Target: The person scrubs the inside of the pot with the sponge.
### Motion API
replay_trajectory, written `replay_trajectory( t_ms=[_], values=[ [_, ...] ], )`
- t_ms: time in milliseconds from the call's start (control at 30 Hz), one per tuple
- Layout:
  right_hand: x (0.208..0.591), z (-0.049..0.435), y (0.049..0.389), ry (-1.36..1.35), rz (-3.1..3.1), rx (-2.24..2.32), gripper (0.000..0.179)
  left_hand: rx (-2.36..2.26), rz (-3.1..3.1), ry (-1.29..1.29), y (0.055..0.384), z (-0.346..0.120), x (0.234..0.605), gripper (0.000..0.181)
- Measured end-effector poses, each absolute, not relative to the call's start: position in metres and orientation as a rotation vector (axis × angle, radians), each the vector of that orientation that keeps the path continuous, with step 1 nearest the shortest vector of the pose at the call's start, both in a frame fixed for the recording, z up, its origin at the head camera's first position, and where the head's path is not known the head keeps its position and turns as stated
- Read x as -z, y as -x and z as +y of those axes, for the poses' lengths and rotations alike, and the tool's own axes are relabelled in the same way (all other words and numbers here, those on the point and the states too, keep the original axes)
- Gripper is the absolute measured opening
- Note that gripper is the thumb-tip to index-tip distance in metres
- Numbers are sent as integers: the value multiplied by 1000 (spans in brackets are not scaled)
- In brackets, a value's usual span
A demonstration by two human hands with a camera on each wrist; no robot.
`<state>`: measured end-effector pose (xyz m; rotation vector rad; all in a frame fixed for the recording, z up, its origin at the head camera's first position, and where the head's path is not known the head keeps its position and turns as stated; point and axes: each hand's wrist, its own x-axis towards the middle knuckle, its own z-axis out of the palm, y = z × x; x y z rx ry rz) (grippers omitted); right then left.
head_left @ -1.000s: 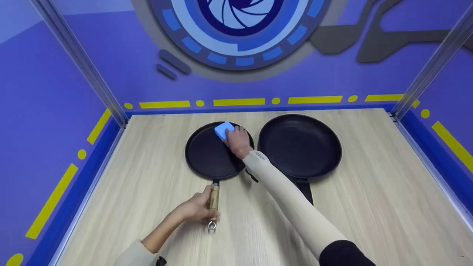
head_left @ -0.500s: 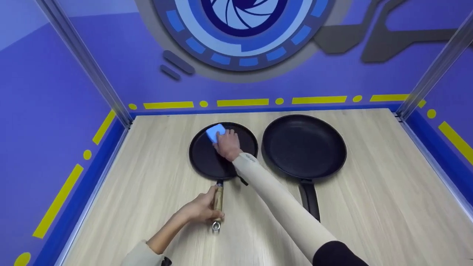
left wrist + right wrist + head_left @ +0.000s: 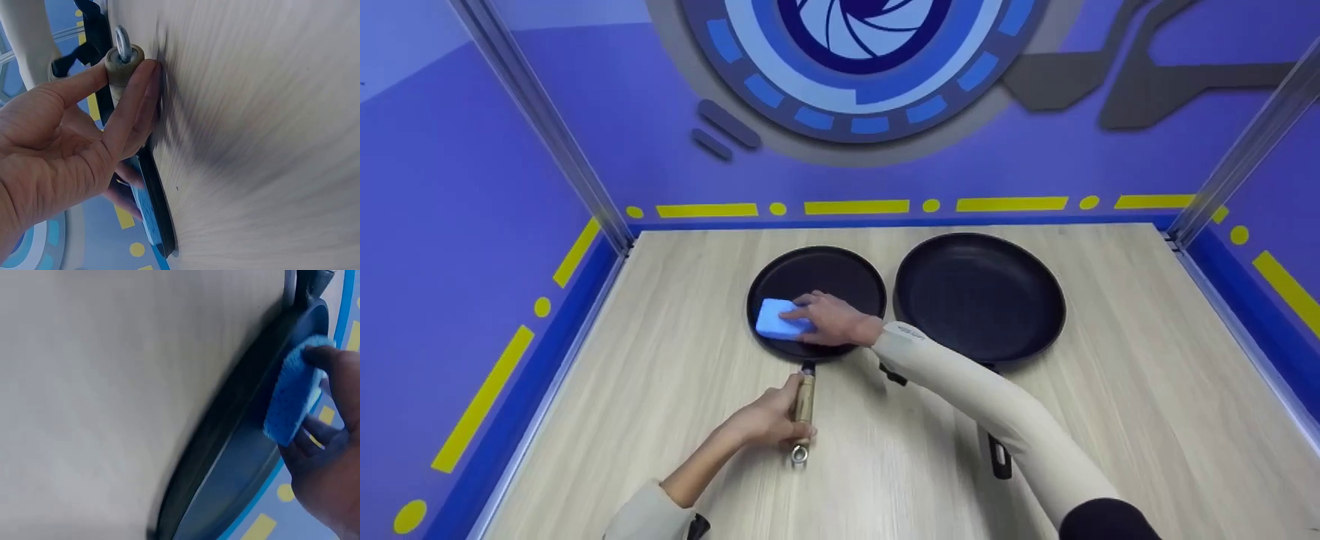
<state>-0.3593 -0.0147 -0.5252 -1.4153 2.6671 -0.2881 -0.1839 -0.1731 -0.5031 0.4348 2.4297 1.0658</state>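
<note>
A shallow black flat pan [image 3: 817, 270] lies on the table, its wooden handle [image 3: 805, 401] pointing toward me. My left hand [image 3: 769, 416] pinches that handle between thumb and fingers, near the end with the metal ring [image 3: 122, 44]. Over the left front part of the pan's surface, my right hand [image 3: 836, 319] grips a blue sponge [image 3: 780, 319]. In the right wrist view the sponge [image 3: 295, 391] sits between thumb and fingers, against the inside of the pan [image 3: 225, 467]. My right hand and forearm cover part of the pan's right front rim.
A larger, deeper black frying pan [image 3: 979, 292] stands just right of the flat pan, its black handle [image 3: 1000, 454] partly behind my right sleeve. The pale wooden table [image 3: 682, 300] is bounded by blue printed panels [image 3: 600, 135] at the back and sides.
My right hand has carried the sponge from the flat pan's far edge leftward, then down to its near left part. My left hand keeps its hold on the handle. The whole view has shifted slightly.
</note>
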Motion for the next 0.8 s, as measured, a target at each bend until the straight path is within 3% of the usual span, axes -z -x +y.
replay_trajectory(
  t_ms=[233,533,800],
  values=[
    [511,5,367,1339,2492,387,56,-1038,2435,-418,186,-171,501,75],
    [509,-5,383,1256,2557,404,57,-1087,2410,-433,184,-173,502,77],
    [516,12,406,914,2908,346,45,-1090,2398,-414,184,-174,503,78]
  ],
)
